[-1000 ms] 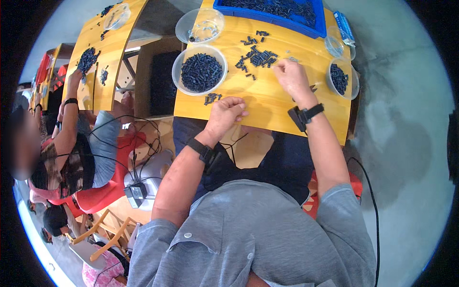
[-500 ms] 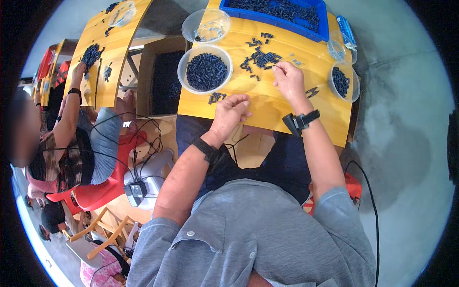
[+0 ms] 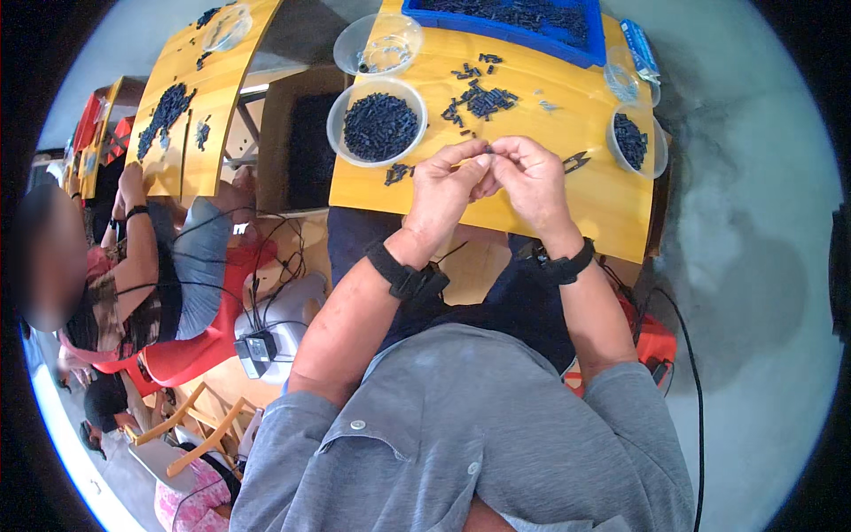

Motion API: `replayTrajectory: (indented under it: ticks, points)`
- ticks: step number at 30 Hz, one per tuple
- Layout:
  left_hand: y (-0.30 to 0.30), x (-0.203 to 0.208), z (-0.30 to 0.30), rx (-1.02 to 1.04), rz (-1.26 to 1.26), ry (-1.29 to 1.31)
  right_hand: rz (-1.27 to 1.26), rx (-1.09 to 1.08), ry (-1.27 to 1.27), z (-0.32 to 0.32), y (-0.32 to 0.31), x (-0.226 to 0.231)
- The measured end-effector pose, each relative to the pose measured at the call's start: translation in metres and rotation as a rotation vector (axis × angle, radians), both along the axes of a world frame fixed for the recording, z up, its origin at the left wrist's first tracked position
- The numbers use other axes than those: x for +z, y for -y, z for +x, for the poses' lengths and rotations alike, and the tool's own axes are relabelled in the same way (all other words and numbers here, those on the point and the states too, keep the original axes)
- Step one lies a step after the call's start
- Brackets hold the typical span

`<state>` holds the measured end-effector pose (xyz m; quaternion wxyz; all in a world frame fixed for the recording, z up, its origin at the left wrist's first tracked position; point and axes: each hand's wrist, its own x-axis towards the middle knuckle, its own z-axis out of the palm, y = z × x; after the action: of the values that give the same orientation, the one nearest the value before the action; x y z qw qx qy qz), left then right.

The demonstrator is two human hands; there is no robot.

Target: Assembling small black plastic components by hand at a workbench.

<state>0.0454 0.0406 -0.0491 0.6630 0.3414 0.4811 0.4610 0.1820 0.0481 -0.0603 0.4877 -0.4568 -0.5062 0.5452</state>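
Observation:
My left hand and my right hand meet over the near part of the yellow table, fingertips pinched together. Between them shows a small black tubular piece, mostly covered by the fingers. Whether the left fingers also hold a second part is too small to make out. Just beyond the hands lies a loose pile of black tubular pieces. A few more black pieces lie beside my left hand. To the right of my right hand rests a pair of small dark snips.
A clear bowl full of black pieces stands at left, with another clear bowl holding small metal parts behind it. A blue tray is at the back. Small tubs line the right edge. A co-worker sits at the left table.
My right hand has come back from the pile toward me, and my left hand has moved right and forward to meet it. The co-worker's hand has drawn back from their pile.

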Motion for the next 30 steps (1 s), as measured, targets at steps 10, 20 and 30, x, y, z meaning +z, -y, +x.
replayTrajectory:
  ticks: [10,20,30]
  points:
    - [0.000,-0.014,-0.004,0.020,-0.029,-0.116,-0.073,0.029,0.114,-0.001,0.002,-0.010]
    - [0.000,-0.048,-0.024,-0.049,-0.150,-0.208,0.240,-0.144,1.016,0.092,-0.118,-0.020]
    - [-0.007,-0.062,-0.033,-0.104,-0.214,-0.240,0.288,0.183,1.275,0.094,-0.152,-0.031]
